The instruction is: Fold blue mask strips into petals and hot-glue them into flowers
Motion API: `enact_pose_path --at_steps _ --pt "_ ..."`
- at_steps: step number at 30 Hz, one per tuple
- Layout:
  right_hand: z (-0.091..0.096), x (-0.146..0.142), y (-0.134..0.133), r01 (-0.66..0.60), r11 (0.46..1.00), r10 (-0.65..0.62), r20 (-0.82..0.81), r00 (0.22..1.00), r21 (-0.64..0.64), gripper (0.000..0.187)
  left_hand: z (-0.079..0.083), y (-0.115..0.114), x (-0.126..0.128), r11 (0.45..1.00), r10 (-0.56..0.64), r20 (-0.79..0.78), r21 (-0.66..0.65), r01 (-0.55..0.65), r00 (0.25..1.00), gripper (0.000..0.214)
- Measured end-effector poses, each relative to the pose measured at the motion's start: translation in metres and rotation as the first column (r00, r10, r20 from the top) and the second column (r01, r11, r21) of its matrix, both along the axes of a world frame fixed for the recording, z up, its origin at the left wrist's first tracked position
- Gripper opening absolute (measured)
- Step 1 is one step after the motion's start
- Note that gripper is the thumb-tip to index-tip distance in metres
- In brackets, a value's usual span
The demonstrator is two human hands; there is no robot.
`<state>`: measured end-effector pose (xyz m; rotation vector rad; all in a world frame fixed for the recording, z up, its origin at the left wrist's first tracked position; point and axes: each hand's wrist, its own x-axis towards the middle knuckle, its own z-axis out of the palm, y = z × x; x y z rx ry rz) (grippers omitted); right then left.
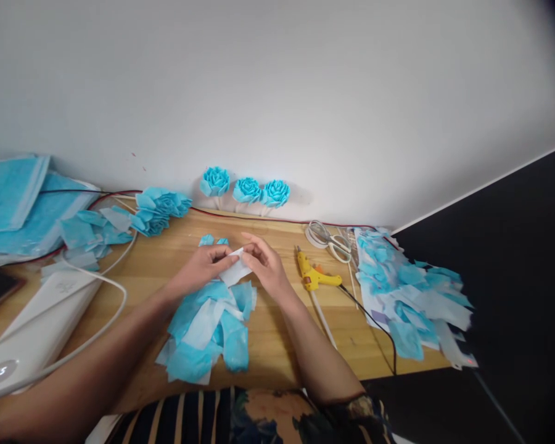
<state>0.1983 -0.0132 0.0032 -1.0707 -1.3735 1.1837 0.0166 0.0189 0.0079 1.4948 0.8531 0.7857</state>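
A small white piece of fabric [235, 271] is pinched between my two hands over the wooden table. My left hand [209, 264] grips its left edge with thumb and fingers. On the other edge, my right hand [263, 262] holds it between thumb and fingertips, with some fingers raised. Just below lies a loose pile of blue and white fabric pieces [208, 327]. Two small blue fabric bits [207, 240] sit behind my left hand. Three blue fabric flowers [247, 190] on pale stems stand by the wall.
To the right lie a yellow glue gun [312, 272], scissors [337, 243] and a heap of blue and white scraps [411, 296]. On the left are more blue flowers [160, 211], packed blue sheets [13, 197] and a white power strip [41, 320] with cables.
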Motion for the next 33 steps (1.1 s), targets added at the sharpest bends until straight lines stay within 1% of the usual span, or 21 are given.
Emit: enact_pose_path --at_steps 2,5,8,11,15,19,24,28,31,33 --pt "-0.002 -0.001 0.001 0.035 0.999 -0.035 0.031 0.999 0.030 0.044 -0.001 0.000 0.001 1.000 -0.009 -0.005 0.026 0.009 1.000 0.032" --pt "-0.002 0.000 0.002 0.092 0.994 -0.093 0.030 0.995 0.057 0.041 -0.004 0.001 0.001 1.000 -0.006 0.009 0.000 0.006 1.000 0.027" --pt "0.000 0.000 0.002 0.165 0.986 -0.163 -0.043 0.986 0.039 0.042 -0.008 0.004 0.000 0.994 0.040 0.064 -0.101 -0.033 0.997 0.028" --pt "0.003 0.001 0.003 0.217 0.976 -0.216 -0.093 0.972 0.008 0.043 -0.012 0.005 0.000 0.979 0.067 0.138 -0.201 -0.038 0.988 0.031" --pt "0.003 0.000 0.004 0.252 0.968 -0.252 -0.133 0.958 -0.022 0.045 -0.015 0.005 0.001 0.959 0.087 0.212 -0.281 -0.025 0.973 0.033" --pt "0.001 0.000 0.005 0.252 0.968 -0.250 -0.133 0.959 -0.004 0.046 -0.013 0.004 0.001 0.961 0.126 0.184 -0.268 -0.073 0.975 0.032" --pt "-0.004 0.002 0.008 0.235 0.970 -0.230 -0.065 0.971 0.068 0.057 -0.008 0.006 0.000 0.952 0.173 0.177 -0.282 -0.119 0.969 0.034" --pt "-0.005 0.008 0.009 0.228 0.965 -0.230 0.001 0.973 0.127 0.052 -0.007 0.007 -0.001 0.933 0.203 0.184 -0.333 -0.134 0.962 0.038" --pt "-0.002 0.013 0.008 0.219 0.952 -0.252 0.140 0.958 0.213 0.048 -0.008 0.007 -0.004 0.923 0.197 0.226 -0.370 -0.103 0.954 0.038" --pt "0.000 0.014 0.007 0.190 0.942 -0.257 0.232 0.938 0.276 0.047 -0.007 0.008 -0.005 0.917 0.186 0.268 -0.392 -0.069 0.945 0.036"
